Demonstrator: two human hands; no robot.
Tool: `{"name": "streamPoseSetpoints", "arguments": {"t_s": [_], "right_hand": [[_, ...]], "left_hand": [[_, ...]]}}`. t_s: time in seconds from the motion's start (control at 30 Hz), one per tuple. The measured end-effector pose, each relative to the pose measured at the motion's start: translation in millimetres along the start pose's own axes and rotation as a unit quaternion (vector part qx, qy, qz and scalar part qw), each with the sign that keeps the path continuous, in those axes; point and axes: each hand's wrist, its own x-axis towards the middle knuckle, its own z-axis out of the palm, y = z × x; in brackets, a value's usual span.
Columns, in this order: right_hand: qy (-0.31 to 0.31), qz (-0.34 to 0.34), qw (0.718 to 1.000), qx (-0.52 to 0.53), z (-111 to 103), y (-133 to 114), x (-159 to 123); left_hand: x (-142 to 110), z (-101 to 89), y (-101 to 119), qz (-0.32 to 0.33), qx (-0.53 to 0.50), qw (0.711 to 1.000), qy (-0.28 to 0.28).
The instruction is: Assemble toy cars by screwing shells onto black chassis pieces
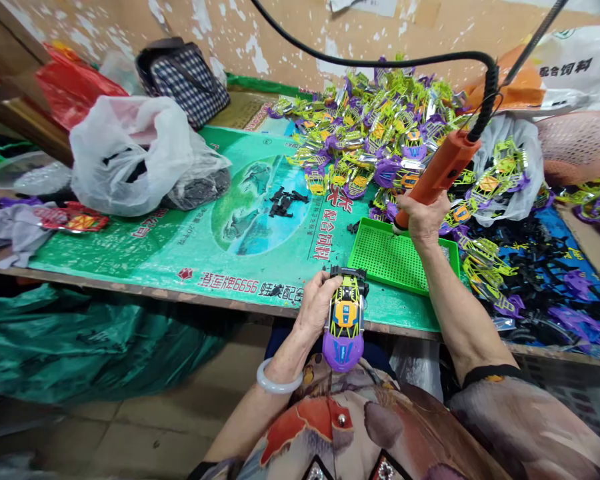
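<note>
My left hand [316,301] is closed around a purple, green and orange toy car shell [345,323], held at the table's near edge above my lap. My right hand [423,217] grips an orange electric screwdriver [440,172] whose black cable runs up and away to the left. The tool's tip points down at the far corner of a green perforated tray [390,257] on the table. A white bangle sits on my left wrist.
A big heap of the same toy car shells [380,127] fills the back of the table. Black plastic parts [285,201] lie on the green woven sack. White plastic bags [135,153] and a checked bag [183,77] are at left. More shells and black parts [545,280] lie at right.
</note>
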Motion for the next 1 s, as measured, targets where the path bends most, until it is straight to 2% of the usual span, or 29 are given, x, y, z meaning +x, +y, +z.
{"name": "streamPoseSetpoints", "arguments": {"t_s": [0.47, 1.0], "right_hand": [[0.003, -0.015, 1.0, -0.023, 0.5, 1.0, 0.3], [0.01, 0.005, 1.0, 0.0, -1.2, 6.2, 0.1]], "left_hand": [[0.1, -0.8, -0.5, 0.012, -0.001, 1.0, -0.007], [2.4, -0.7, -2.1, 0.001, -0.01, 1.0, -0.006]]}}
